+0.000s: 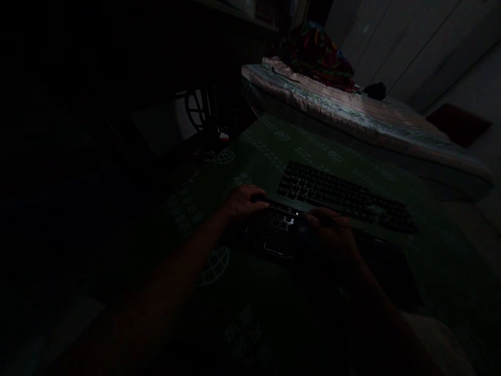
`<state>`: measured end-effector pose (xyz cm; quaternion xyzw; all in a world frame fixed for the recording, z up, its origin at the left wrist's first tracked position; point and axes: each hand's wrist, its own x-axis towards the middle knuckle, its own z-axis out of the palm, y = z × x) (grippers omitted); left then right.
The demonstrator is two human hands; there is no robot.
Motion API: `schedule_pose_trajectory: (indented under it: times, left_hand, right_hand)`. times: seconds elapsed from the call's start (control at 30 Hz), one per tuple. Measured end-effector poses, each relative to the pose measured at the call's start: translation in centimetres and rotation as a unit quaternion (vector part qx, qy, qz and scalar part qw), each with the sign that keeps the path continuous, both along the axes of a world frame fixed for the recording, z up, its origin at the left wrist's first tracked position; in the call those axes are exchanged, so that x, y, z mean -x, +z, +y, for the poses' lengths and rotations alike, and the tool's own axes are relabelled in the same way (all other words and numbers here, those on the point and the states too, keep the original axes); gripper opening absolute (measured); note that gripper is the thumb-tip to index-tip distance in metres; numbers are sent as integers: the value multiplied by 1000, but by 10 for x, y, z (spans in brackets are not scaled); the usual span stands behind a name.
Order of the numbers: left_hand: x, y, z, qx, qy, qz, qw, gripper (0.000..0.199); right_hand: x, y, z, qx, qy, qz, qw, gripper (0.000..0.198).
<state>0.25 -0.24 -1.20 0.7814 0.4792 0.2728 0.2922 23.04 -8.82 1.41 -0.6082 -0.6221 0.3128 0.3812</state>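
Green sheeting [250, 156], printed with pale globes [214, 265] and lettering, lies under a keyboard base [276, 230] whose left part shows its key switches without caps. Just beyond it, loose keycaps [348, 193] sit on the sheeting in keyboard-like rows, apart from the base.

The left hand [247, 202] is closed over the far edge near the base's left end, thumb on the near side and fingers beyond. The right hand [331, 230] is over the middle of the base, fingers curled; a thin dark object [338, 216] shows at it, but the gloom hides what it is and how firmly it is held.

For steady handling, the left grip should pin the base flat while the right hand works lightly, straight down among the switches rather than sideways against them. The right fingers would do well to stay low and short of the keycaps, so no row is nudged out of order. More light over the base would help, since only a small patch near the right fingers catches any.
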Motion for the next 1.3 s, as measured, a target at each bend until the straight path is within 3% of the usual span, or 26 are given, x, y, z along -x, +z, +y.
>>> schedule_pose_trajectory:
  times: [0.1,0.3,0.53,0.7,0.9,1.3]
  left_hand:
    - [0,0,0,3,2,8,1000,36]
    - [0,3,-2,7,-1,-1,1000,36]
    - [0,6,-4,7,-3,-4,1000,35]
    - [0,5,-3,10,6,1,1000,35]
    - [0,2,-2,5,6,-8,1000,35]
    - [0,5,-3,21,15,-14,1000,39]
  right_hand:
    - [-1,-1,3,3,0,-21,1000,25]
    - [11,1,-2,23,69,-5,997,21]
    - [15,-10,4,-39,28,0,999,21]
    - [22,-9,2,-15,59,18,998,19]
    - [22,-13,4,-32,27,10,999,20]
    - [38,-13,-8,-9,127,77,989,16]
